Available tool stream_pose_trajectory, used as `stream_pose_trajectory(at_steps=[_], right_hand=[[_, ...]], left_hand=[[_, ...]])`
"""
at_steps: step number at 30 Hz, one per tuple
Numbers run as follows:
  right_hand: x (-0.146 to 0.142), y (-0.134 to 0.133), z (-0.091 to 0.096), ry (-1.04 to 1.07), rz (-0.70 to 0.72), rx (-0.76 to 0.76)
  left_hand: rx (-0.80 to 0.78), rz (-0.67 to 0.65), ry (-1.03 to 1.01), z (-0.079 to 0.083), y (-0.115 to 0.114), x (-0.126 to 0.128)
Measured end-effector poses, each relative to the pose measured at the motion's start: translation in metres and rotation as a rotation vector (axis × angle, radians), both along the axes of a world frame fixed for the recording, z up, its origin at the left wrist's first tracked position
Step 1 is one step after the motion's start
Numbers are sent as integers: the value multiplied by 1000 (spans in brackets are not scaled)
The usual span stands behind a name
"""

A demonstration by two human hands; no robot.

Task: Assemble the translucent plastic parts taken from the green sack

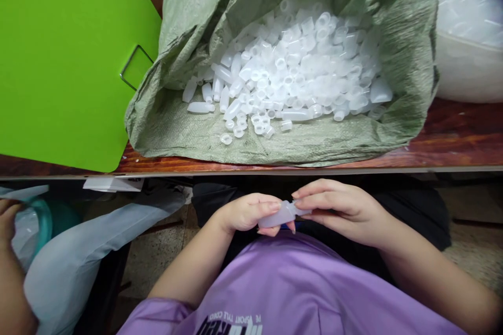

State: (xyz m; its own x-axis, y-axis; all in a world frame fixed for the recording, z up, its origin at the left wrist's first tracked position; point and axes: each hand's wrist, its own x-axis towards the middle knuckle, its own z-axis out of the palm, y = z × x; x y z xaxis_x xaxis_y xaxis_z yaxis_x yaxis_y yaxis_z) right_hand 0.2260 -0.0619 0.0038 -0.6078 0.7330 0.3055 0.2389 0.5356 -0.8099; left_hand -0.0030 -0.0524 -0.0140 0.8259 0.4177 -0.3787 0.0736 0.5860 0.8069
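My left hand [247,213] is closed round a small translucent plastic bottle [280,216], held over my lap just below the table edge. My right hand [338,207] pinches the bottle's neck end, where a small cap or nozzle sits. Both hands touch the same bottle. On the table above lies an open green woven sack [408,57] with a heap of several white plastic bottles and caps [298,68] spilling toward its mouth.
A bright green board [58,52] with a wire handle lies at the left on the wooden table [463,141]. A white plastic tub [467,68] stands at the far right. Another person's hand [8,220] and a bag [78,251] are at the lower left.
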Motion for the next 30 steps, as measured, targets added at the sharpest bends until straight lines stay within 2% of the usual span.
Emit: stream_pose_trajectory(at_steps=[6,10,11,13,15,17,19,22,26,27,30], right_hand=[[1,-7,11,-104,80,-28],[-3,-6,14,-59,186,-37],[-5,-5,13,-62,153,-39],[-9,-6,6,-129,-3,-89],[-13,-9,-3,-237,-143,-215],[-14,-12,-14,-301,-212,-331],[-12,-15,-24,-250,-245,-326],[-5,-20,-34,-111,-270,-225],[1,-25,-37,-157,-217,-393],[1,-25,-37,-137,-223,-395],[1,-27,-38,-84,-192,-271]], left_hand=[[-192,-139,-3,-10,1,3],[-264,-226,-57,-20,1,3],[-253,-210,-75,-21,1,4],[-178,-141,-87,-19,1,4],[-54,-97,-35,-13,1,5],[58,-83,53,-7,2,4],[118,-50,134,-3,3,4],[129,-23,181,-2,4,3],[123,-98,198,-7,2,5],[124,-102,206,-7,2,5],[106,-98,205,-9,1,7]])
